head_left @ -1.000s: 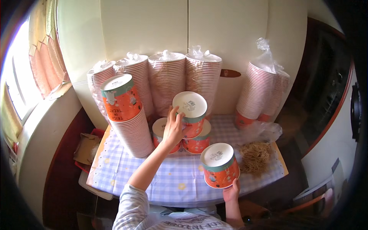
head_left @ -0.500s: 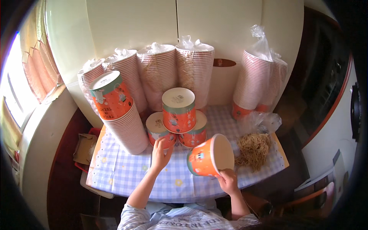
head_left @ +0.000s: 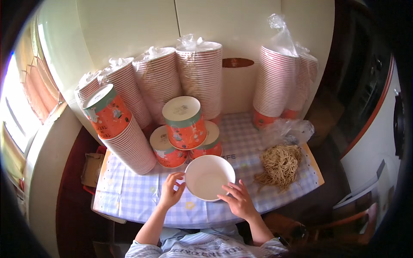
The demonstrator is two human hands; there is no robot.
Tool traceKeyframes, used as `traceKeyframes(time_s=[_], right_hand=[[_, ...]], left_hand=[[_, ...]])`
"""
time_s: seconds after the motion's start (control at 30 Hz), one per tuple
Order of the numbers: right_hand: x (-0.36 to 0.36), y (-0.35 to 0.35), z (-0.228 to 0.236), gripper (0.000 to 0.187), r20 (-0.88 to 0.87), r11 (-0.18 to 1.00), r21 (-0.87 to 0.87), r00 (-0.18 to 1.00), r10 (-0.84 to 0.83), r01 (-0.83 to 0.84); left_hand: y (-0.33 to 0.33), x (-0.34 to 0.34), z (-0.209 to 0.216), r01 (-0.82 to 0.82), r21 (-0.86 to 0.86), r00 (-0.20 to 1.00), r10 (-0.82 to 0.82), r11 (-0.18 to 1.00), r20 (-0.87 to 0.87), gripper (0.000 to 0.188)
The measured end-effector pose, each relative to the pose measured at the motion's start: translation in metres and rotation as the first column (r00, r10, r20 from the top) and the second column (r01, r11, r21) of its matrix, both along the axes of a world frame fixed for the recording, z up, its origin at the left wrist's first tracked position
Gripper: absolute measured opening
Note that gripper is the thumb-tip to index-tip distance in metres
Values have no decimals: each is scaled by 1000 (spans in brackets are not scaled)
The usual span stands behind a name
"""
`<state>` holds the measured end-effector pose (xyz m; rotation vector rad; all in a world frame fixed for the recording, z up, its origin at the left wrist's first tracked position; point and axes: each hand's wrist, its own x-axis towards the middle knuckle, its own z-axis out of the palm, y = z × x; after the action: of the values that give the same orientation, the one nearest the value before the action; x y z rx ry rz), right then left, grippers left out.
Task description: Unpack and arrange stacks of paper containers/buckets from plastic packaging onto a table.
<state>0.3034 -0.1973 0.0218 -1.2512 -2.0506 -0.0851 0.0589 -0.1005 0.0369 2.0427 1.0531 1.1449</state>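
A paper bucket (head_left: 208, 176), white inside, is mouth up at the near middle of the table, its base hidden. My left hand (head_left: 172, 191) has bent fingers against its left rim. My right hand (head_left: 238, 201) grips its near right rim, fingers spread over the inside, thumb hidden. Just behind, an upside-down orange paper bucket with a green band (head_left: 185, 127) rests on two more, the left one (head_left: 167, 152) and the right one (head_left: 211, 144). To their left leans a tall nested stack of buckets (head_left: 129, 148), with an orange bucket (head_left: 107, 112) upside down at its top.
Several plastic-wrapped bucket stacks (head_left: 200, 77) line the back left; others (head_left: 275, 81) stand back right. A tangled bundle of tan string (head_left: 280, 165) and a crumpled clear bag (head_left: 292, 131) lie on the right. A checked cloth (head_left: 142, 198) covers the table. A cardboard box (head_left: 92, 170) sits left of it.
My right hand has brought the tilted bucket leftward and turned it mouth up. My left hand has left the lower left bucket and come back to this bucket's rim. The view has shifted slightly.
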Motion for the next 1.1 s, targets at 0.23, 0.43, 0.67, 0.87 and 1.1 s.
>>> traceKeyframes(time_s=[0.23, 0.43, 0.67, 0.87, 1.1], right_hand=[[42, -8, -41, 37, -319, 987, -126, 938, -133, 98], [48, -5, -82, 39, -355, 980, -173, 922, -155, 98], [48, -3, -85, 31, -392, 977, -204, 908, -144, 67], [47, -6, -96, 33, -494, 971, -213, 846, -202, 108], [17, 10, -58, 79, -924, 950, -132, 382, -14, -283]], left_hand=[[11, 27, 36, -125, 176, 972, 157, 976, -177, 20], [-26, 97, 64, 186, 295, 850, -3, 937, -527, 37], [-23, 115, 40, 272, 81, 794, -176, 959, -582, 20], [-12, 55, 54, 172, -199, 974, -198, 965, -115, 20], [-3, 11, -21, 618, -395, 731, -311, 680, 608, 16]])
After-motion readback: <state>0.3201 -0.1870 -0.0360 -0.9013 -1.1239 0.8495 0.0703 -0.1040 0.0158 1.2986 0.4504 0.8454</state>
